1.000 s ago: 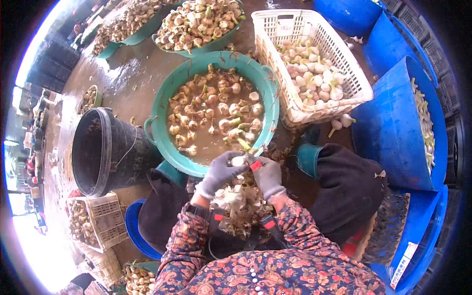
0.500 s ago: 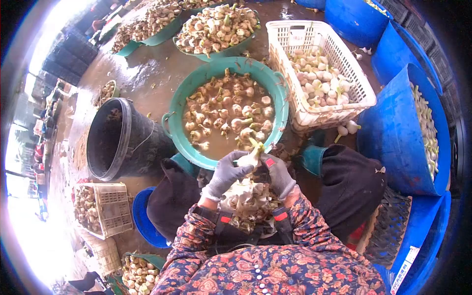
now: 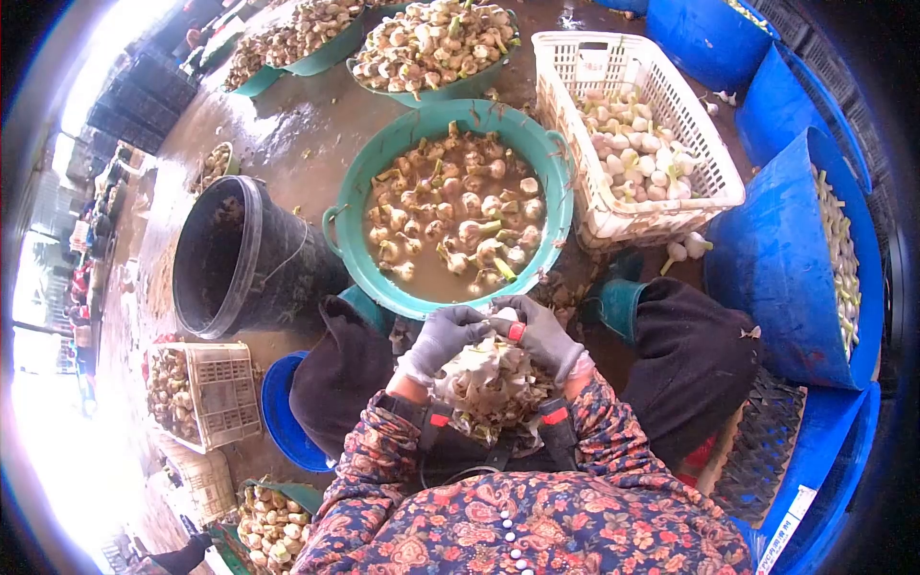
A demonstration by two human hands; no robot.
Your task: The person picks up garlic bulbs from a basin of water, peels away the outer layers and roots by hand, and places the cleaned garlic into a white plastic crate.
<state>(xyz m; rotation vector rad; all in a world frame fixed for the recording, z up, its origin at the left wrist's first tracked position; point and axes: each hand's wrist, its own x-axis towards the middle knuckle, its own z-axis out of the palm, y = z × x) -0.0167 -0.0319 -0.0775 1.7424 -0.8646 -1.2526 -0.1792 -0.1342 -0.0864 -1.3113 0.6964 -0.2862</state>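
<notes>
My left hand (image 3: 445, 340) and my right hand (image 3: 541, 337), both in grey gloves, meet over my lap with fingers closed around a garlic bulb (image 3: 505, 314). Only a pale bit of the bulb shows between the fingertips. A red band (image 3: 517, 332) sits on a finger of the right glove. Below the hands lies a heap of peeled garlic skins (image 3: 489, 379). Just ahead stands a green tub (image 3: 345, 259) of muddy water with many unpeeled bulbs floating in it.
To the right are a white crate (image 3: 613, 225) of cleaned garlic and a blue bin (image 3: 776, 278). A black bucket (image 3: 251, 259) tilts at left, above a small crate (image 3: 225, 388) and a blue basin (image 3: 287, 412). More garlic fills a green tub (image 3: 422, 93) behind.
The bulb's green stem, upright between my hands before, is out of sight now. My hands have turned the bulb and drawn closer together. The whole view has shifted slightly.
</notes>
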